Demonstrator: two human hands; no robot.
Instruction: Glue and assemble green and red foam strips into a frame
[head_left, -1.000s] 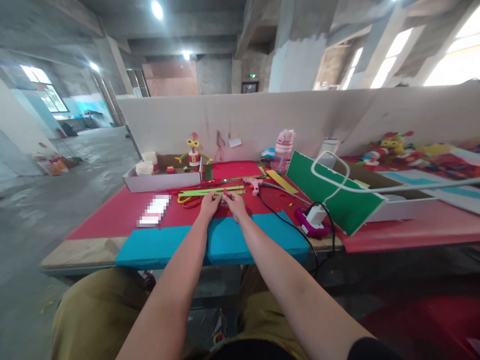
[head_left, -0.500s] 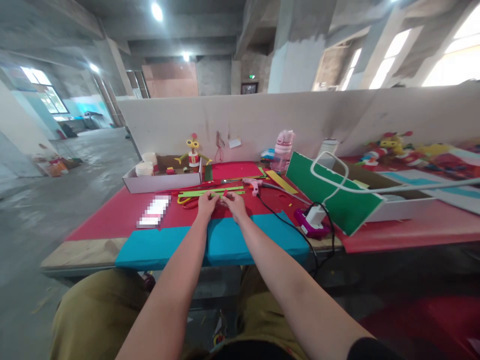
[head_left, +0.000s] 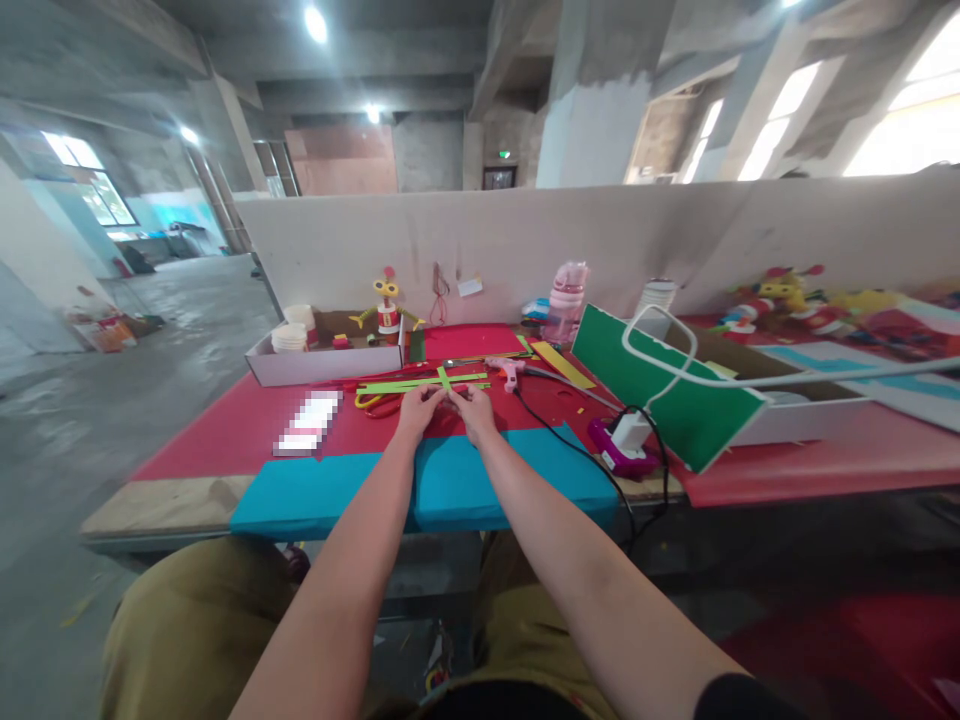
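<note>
Both my left hand (head_left: 420, 408) and my right hand (head_left: 472, 406) are closed, their fingertips meeting over the red table covering. Between them they pinch a short light-green strip (head_left: 444, 379) that points away from me; its near end is hidden by my fingers. Just beyond my hands, several long light-green strips (head_left: 390, 386) lie crosswise. A pair of scissors with yellow handles (head_left: 369, 402) rests left of my left hand, partly under the strips. The pink glue gun (head_left: 511, 372) lies to the right, with its black cord trailing toward me.
Blue padding (head_left: 322, 490) covers the near table edge. A purple power strip (head_left: 622, 448) with a white plug and a green board (head_left: 660, 385) stand right. At the back left, a white box (head_left: 326, 366) holds cups, beside a bee-like figure (head_left: 387, 305). A pink bottle (head_left: 564, 300) stands behind.
The short green strip now stands out upward from between my fingertips, across the long strips. A small red piece seen at my right fingers before is no longer visible. Both hands have barely shifted.
</note>
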